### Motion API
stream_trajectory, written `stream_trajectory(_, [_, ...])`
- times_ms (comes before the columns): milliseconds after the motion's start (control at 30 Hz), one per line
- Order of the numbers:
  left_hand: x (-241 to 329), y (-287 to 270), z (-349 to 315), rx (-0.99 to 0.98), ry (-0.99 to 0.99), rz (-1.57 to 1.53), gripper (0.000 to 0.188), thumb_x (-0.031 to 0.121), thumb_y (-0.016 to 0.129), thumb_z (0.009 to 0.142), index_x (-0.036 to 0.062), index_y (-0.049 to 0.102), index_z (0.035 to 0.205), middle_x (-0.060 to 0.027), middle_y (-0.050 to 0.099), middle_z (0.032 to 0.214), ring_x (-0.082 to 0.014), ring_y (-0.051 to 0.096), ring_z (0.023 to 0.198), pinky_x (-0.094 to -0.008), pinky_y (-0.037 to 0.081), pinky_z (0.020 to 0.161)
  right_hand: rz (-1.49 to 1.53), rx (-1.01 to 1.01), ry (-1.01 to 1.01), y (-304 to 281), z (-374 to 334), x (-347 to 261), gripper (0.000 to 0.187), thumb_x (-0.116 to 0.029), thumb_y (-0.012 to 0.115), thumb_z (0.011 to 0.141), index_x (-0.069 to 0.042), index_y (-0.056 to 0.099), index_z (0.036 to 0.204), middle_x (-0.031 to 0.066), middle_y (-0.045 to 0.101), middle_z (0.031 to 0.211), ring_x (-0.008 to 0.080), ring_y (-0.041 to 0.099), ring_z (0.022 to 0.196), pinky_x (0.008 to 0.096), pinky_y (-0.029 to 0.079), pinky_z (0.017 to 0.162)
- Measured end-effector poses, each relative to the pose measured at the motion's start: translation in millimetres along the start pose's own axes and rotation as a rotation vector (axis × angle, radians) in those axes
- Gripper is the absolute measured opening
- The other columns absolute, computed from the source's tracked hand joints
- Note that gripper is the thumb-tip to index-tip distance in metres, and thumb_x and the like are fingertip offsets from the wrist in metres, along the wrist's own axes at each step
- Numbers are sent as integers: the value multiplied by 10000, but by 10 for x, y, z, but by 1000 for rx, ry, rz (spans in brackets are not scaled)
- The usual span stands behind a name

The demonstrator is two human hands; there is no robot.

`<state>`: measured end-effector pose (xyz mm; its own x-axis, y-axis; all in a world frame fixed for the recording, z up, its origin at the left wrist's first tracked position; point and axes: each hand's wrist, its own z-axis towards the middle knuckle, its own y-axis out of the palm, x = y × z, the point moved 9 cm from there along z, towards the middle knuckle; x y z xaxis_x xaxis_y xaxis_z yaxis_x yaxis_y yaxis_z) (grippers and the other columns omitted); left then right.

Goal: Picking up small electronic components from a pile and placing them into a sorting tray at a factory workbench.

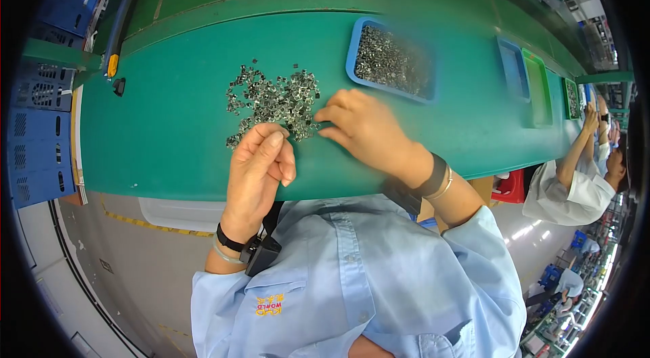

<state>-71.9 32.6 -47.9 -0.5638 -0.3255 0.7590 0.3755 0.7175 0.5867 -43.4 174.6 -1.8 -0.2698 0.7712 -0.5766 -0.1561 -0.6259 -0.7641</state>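
A loose pile of small, shiny metal parts is spread on the green work mat. At the pile's near edge, my left hand is closed in a pinch, thumb pressed against the curled fingers; what it grips, if anything, is too small or hidden. My right hand reaches in from the right with thumb and forefinger apart, their tips at the pile's right edge. No part shows between those fingers. Behind my right hand stands a blue tray filled with many similar small metal parts, its right side blurred.
Farther right are another blue tray, a green tray and a small green tray with parts. A co-worker sits at the right. Blue crates stand at the left, beside a yellow-and-black tool.
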Motion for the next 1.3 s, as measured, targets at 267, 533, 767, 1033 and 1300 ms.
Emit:
stream_trajectory(267, [-114, 201, 22, -14, -85, 153, 153, 173, 526, 943, 29, 543, 993, -45, 572, 711, -87, 500, 537, -215, 385, 456, 42, 39, -52, -135, -40, -99, 180, -115, 713, 713, -78, 643, 875, 57, 571, 847, 251, 561, 784, 357, 457, 665])
stream_trajectory(533, [-383, 575, 129, -253, -260, -108, 175, 196, 544, 937, 27, 551, 984, -44, 569, 690, -86, 497, 534, -215, 349, 442, 58, 132, -81, -508, -190, -301, 165, -106, 709, 727, -77, 634, 870, 43, 565, 822, 229, 561, 746, 338, 448, 649])
stream_trajectory(767, [-444, 703, 135, -252, -250, -225, 186, 211, 546, 936, 28, 562, 967, -46, 550, 628, -98, 490, 510, -218, 354, 439, 395, 147, 125, -555, -331, -156, 197, -31, 711, 723, -60, 647, 907, 58, 591, 831, 233, 581, 765, 321, 475, 638])
stream_trajectory(1033, [-396, 702, 111, -173, -163, 47, 213, 202, 538, 941, 18, 576, 1041, -56, 578, 655, -97, 506, 517, -211, 407, 457, 288, 280, 69, -615, -422, -100, 157, -93, 687, 753, -83, 642, 903, 26, 581, 810, 218, 571, 752, 338, 458, 644])
stream_trajectory(1300, [-348, 694, 70, -154, -183, 62, 222, 211, 558, 930, 13, 586, 1026, -62, 602, 692, -88, 514, 533, -210, 414, 463, 177, 300, -19, -607, -429, -189, 211, -31, 728, 700, -74, 637, 885, 58, 607, 823, 234, 582, 759, 322, 478, 627])
